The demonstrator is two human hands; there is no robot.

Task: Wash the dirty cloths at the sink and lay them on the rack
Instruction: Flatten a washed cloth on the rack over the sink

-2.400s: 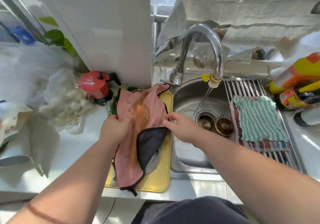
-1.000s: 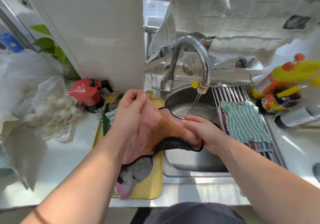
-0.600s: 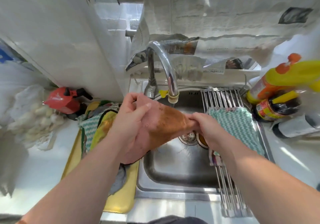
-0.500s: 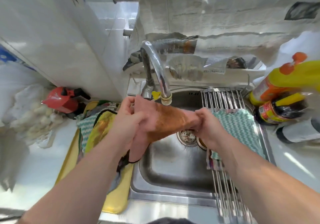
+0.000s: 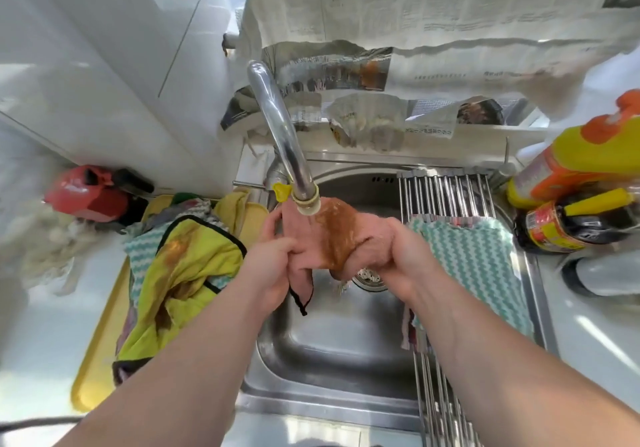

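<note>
Now both hands, left (image 5: 273,270) and right (image 5: 403,263), grip shut on the pink cloth (image 5: 332,235), stretched left-to-right under the faucet (image 5: 284,138).

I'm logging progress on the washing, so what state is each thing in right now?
Pink cloth: stained brown, bunched, held over the sink under the spout.
Left hand: gripping the cloth.
Right hand: gripping the cloth.
Faucet: flow cannot be told.
Yellow cloth: stained, crumpled on the tray.
Green cloth: laid flat on the rack.
Sink: drain uncovered.
</note>
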